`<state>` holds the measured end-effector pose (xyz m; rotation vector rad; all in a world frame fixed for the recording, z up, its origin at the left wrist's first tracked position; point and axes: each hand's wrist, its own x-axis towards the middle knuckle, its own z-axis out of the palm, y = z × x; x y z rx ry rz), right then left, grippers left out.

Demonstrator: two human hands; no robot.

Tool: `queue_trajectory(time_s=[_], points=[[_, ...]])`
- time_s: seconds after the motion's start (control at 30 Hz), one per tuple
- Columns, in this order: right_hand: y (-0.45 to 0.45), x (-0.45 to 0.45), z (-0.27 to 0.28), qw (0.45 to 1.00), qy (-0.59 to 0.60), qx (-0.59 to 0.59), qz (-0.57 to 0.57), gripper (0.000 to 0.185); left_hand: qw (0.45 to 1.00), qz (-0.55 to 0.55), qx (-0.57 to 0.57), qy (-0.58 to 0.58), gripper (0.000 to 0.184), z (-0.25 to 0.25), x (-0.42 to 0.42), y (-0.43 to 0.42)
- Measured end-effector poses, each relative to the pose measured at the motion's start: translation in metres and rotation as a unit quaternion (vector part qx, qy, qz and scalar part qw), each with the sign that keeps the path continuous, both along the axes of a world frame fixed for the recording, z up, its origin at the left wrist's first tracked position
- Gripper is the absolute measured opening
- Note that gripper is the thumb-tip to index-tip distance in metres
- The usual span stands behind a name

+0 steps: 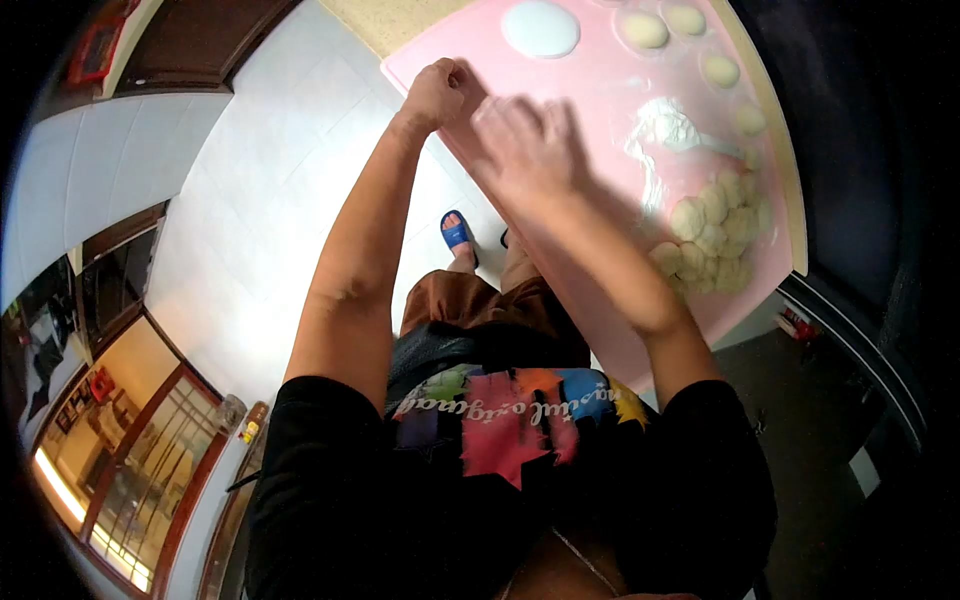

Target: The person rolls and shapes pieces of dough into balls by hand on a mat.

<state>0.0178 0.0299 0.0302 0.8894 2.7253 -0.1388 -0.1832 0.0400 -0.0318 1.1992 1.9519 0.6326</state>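
Note:
My left hand is curled closed at the near left edge of the pink mat. What its fingers hold, if anything, is hidden. Beside it, to the right, my right hand is over the mat with its fingers stretched out, smeared by motion. No object shows in it. A heap of pale dough pieces lies on the mat to the right of my right hand. White flour is scattered between that hand and the heap.
Several round dough balls line the mat's far right side. A white round dish or disc lies at the far side. Left of the table is pale tiled floor, with my foot in a blue slipper. Dark cabinets stand beyond.

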Motion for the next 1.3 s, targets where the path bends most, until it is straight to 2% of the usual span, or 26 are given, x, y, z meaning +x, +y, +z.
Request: queue_trajectory(time_s=[0.03, 0.1, 0.2, 0.27, 0.33, 0.37, 0.43, 0.5, 0.57, 0.63, 0.67, 0.73, 0.77, 0.83, 0.87, 0.93, 1.0, 1.07, 1.2, 1.27, 1.3], points=[[0.018, 0.009, 0.002, 0.998, 0.006, -0.011, -0.058, 0.069, 1.000, -0.003, -0.002, 0.000, 0.031, 0.000, 0.002, -0.001], [0.028, 0.062, -0.002, 0.996, 0.038, 0.026, -0.077, 0.066, 1.000, 0.014, 0.007, -0.009, 0.032, 0.002, 0.004, -0.001], [-0.028, 0.109, 0.002, 0.999, 0.039, 0.016, -0.031, 0.066, 1.000, 0.027, 0.000, 0.014, 0.034, 0.005, 0.012, -0.001], [-0.048, 0.100, 0.003, 1.000, 0.025, -0.008, 0.001, 0.067, 1.000, 0.023, -0.010, 0.013, 0.034, 0.006, 0.010, 0.000], [-0.064, 0.061, 0.002, 0.981, 0.059, -0.175, 0.057, 0.070, 1.000, 0.019, -0.016, 0.018, 0.035, 0.004, 0.006, 0.002], [-0.057, 0.041, 0.009, 0.981, 0.060, -0.176, 0.059, 0.070, 1.000, 0.016, -0.014, 0.019, 0.035, 0.002, 0.005, 0.000], [-0.013, 0.000, 0.022, 0.987, -0.103, -0.083, 0.090, 0.067, 1.000, 0.010, -0.012, 0.022, 0.036, 0.002, 0.002, 0.001], [0.013, 0.033, -0.018, 0.991, 0.074, -0.103, 0.052, 0.063, 0.999, 0.010, 0.007, 0.033, 0.037, 0.003, 0.003, -0.001], [0.031, 0.076, 0.000, 0.978, 0.122, -0.168, -0.035, 0.058, 0.999, 0.004, 0.003, 0.043, 0.037, 0.004, 0.004, -0.001], [0.027, 0.120, -0.029, 0.955, 0.226, -0.166, -0.096, 0.057, 0.999, 0.004, 0.003, 0.049, 0.038, 0.002, 0.004, 0.001], [0.022, 0.130, -0.033, 0.955, 0.224, -0.167, -0.096, 0.057, 0.999, 0.009, -0.004, 0.044, 0.038, -0.001, 0.002, 0.001], [0.010, 0.145, -0.038, 0.896, 0.361, -0.196, -0.168, 0.068, 0.999, 0.015, -0.013, 0.041, 0.037, -0.001, 0.001, 0.001], [0.006, 0.149, -0.047, 0.896, 0.361, -0.198, -0.168, 0.068, 0.999, 0.005, -0.012, 0.049, 0.036, 0.002, 0.000, 0.001], [0.002, 0.146, -0.047, 0.822, 0.502, -0.180, -0.201, 0.084, 0.998, -0.006, -0.012, 0.056, 0.036, 0.000, -0.001, 0.000], [0.004, 0.154, -0.041, 0.880, 0.441, -0.091, -0.154, 0.091, 0.997, 0.009, 0.002, 0.071, 0.035, -0.001, 0.001, -0.001], [0.005, 0.150, -0.036, 0.897, 0.405, -0.099, -0.145, 0.088, 0.996, 0.024, 0.016, 0.087, 0.034, -0.001, 0.001, -0.001], [0.005, 0.146, -0.032, 0.913, 0.370, -0.108, -0.135, 0.085, 0.997, 0.010, -0.017, 0.070, 0.034, 0.002, -0.003, -0.001], [0.003, 0.144, -0.027, 0.934, 0.324, -0.092, -0.116, 0.075, 0.997, 0.012, -0.018, 0.076, 0.034, 0.007, -0.002, 0.000], [0.001, 0.131, -0.034, 0.924, 0.366, -0.061, -0.087, 0.066, 0.995, -0.003, 0.004, 0.100, 0.034, 0.009, -0.003, -0.001], [-0.001, 0.105, -0.036, 0.880, 0.437, -0.078, -0.168, 0.062, 0.996, 0.003, -0.010, 0.089, 0.035, 0.008, -0.006, 0.000], [0.001, 0.089, -0.032, 0.880, 0.438, -0.080, -0.167, 0.062, 0.997, 0.008, -0.027, 0.075, 0.036, 0.008, -0.006, -0.002]])
